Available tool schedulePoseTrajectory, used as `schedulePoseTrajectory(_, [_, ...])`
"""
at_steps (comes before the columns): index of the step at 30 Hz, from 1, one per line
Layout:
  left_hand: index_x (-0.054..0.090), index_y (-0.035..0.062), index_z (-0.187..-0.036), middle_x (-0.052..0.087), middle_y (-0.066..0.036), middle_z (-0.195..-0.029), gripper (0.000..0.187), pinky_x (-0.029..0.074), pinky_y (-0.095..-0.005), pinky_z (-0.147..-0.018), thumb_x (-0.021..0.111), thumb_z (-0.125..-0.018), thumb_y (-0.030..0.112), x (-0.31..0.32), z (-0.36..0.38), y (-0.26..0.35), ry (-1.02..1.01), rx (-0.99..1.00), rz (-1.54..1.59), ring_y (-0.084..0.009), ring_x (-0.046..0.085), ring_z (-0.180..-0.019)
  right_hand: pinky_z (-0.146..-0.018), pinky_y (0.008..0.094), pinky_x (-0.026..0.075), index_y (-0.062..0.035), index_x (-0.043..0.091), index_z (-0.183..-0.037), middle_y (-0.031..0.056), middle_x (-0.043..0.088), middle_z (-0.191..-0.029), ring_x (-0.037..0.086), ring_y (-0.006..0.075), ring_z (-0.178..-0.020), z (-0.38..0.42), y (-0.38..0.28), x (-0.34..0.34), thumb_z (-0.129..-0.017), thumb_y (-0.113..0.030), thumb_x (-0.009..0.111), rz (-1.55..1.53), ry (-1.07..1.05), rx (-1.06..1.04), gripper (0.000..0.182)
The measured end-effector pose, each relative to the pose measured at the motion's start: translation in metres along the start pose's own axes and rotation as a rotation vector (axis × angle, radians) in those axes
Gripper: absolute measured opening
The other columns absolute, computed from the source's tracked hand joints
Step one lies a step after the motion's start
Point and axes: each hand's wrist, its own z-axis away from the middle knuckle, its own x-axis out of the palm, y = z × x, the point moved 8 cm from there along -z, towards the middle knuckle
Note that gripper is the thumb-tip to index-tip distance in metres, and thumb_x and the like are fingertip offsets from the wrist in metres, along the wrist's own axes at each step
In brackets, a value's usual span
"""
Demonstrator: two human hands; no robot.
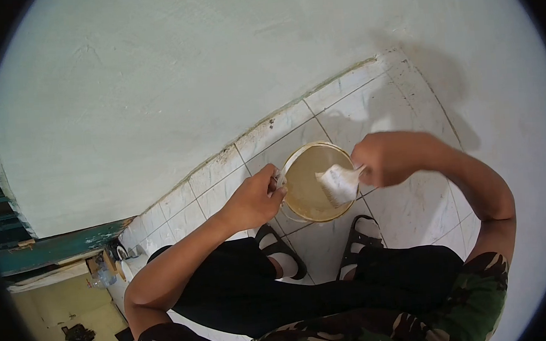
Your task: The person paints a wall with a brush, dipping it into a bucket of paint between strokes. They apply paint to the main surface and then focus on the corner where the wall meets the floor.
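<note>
Below me hangs or stands a round bucket (305,193) with a yellowish rim and a pale inside. Its left edge meets my left hand (256,198), whose fingers are closed on the white handle at the rim. My right hand (390,158) grips a wide paintbrush (340,184) by its handle, at the bucket's right side. The white-coated brush head overlaps the bucket's mouth, bristles pointing left and down. My right fingers are partly smeared by motion.
A pale painted wall (174,83) rises ahead, meeting white floor tiles (407,212) along a tiled skirting. My sandalled feet (284,257) stand just behind the bucket. At the left are a green door frame (65,249) and a clear plastic bottle (103,279).
</note>
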Motion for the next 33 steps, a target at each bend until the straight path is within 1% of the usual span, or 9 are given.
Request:
schedulePoseTrajectory(2, [0.05,-0.0041,-0.108,0.062,-0.013,-0.083,0.021,0.048,-0.0337,-0.071,0.059,-0.097,0.011,0.0,0.0,-0.001,-0.01,-0.023,0.018,-0.0172,0.06,-0.076,-0.078,0.046,0.054,0.0044,0.068,-0.086,0.026,0.068,-0.088,0.069,0.0376,-0.088,-0.016,-0.022,0.018,-0.079,-0.009,0.061,0.097,-0.039,-0.034,0.017])
schedulePoseTrajectory(7, [0.05,-0.0037,-0.107,0.063,-0.013,-0.083,0.021,0.049,-0.0335,-0.072,0.059,-0.096,0.011,0.002,0.0,-0.009,-0.012,-0.043,0.034,-0.0172,0.061,-0.076,-0.073,0.0467,0.055,0.003,0.067,-0.076,0.0249,0.068,-0.08,0.069,0.0392,-0.081,-0.067,-0.04,0.061,-0.077,-0.005,0.061,0.209,0.246,-0.338,0.01])
schedulePoseTrajectory(11, [0.05,-0.0035,-0.107,0.063,-0.013,-0.084,0.018,0.05,-0.0328,-0.072,0.058,-0.097,0.009,0.003,0.0,-0.014,-0.003,-0.026,0.065,-0.0164,0.063,-0.079,-0.074,0.046,0.055,0.0026,0.068,-0.077,0.0248,0.068,-0.08,0.069,0.0395,-0.08,-0.105,-0.028,0.084,-0.075,-0.002,0.06,0.179,0.115,-0.214,0.009])
schedulePoseTrajectory(13, [0.05,-0.0037,-0.107,0.064,-0.013,-0.085,0.017,0.05,-0.0325,-0.073,0.057,-0.097,0.008,0.004,-0.001,-0.016,-0.004,-0.023,0.094,-0.0161,0.064,-0.08,-0.071,0.0459,0.055,0.0036,0.067,-0.076,0.0243,0.068,-0.078,0.069,0.0406,-0.078,-0.108,-0.032,0.077,-0.072,0.001,0.061,0.156,0.35,-0.347,0.008])
schedulePoseTrajectory(17, [0.05,-0.0045,-0.108,0.065,-0.013,-0.086,0.016,0.05,-0.0319,-0.073,0.056,-0.098,0.007,0.002,-0.002,-0.019,0.006,-0.048,0.091,-0.0159,0.064,-0.08,-0.07,0.0468,0.056,0.0031,0.07,-0.077,0.0234,0.07,-0.083,0.07,0.0385,-0.082,-0.109,-0.031,0.073,-0.075,-0.002,0.061,0.143,0.334,-0.319,0.011])
schedulePoseTrajectory(19, [0.05,-0.0046,-0.108,0.065,-0.014,-0.087,0.017,0.05,-0.0319,-0.073,0.056,-0.098,0.007,0.001,-0.004,-0.021,0.007,-0.061,0.079,-0.0162,0.065,-0.08,-0.069,0.0458,0.057,0.0017,0.071,-0.079,0.0234,0.071,-0.086,0.071,0.0381,-0.084,-0.116,-0.027,0.079,-0.072,0.001,0.065,0.209,0.191,-0.184,0.01])
schedulePoseTrajectory(23, [0.05,-0.0053,-0.107,0.065,-0.014,-0.086,0.017,0.05,-0.0325,-0.073,0.056,-0.097,0.007,0.0,-0.009,-0.028,0.029,-0.065,0.081,-0.0169,0.065,-0.08,-0.07,0.0446,0.058,-0.0001,0.072,-0.077,0.0223,0.071,-0.088,0.071,0.0374,-0.085,-0.118,-0.034,0.078,-0.069,0.003,0.067,0.28,0.215,-0.232,0.01])
schedulePoseTrajectory(28, [0.051,-0.0056,-0.104,0.065,-0.014,-0.083,0.016,0.051,-0.0331,-0.073,0.057,-0.096,0.007,-0.005,-0.011,-0.026,0.047,-0.056,0.029,-0.0181,0.066,-0.079,-0.072,0.0464,0.057,-0.0018,0.069,-0.09,0.0196,0.071,-0.089,0.071,0.0371,-0.087,-0.129,-0.033,0.082,-0.077,0.002,0.064,0.226,0.344,-0.323,0.015])
schedulePoseTrajectory(33, [0.051,-0.0055,-0.102,0.065,-0.015,-0.082,0.017,0.051,-0.0332,-0.071,0.057,-0.096,0.008,-0.006,-0.011,-0.026,0.03,-0.09,0.048,-0.0194,0.067,-0.077,-0.076,0.0471,0.055,-0.0022,0.063,-0.101,0.02,0.07,-0.092,0.069,0.0385,-0.091,-0.135,-0.025,0.082,-0.08,0.003,0.061,0.127,0.311,-0.304,0.022])
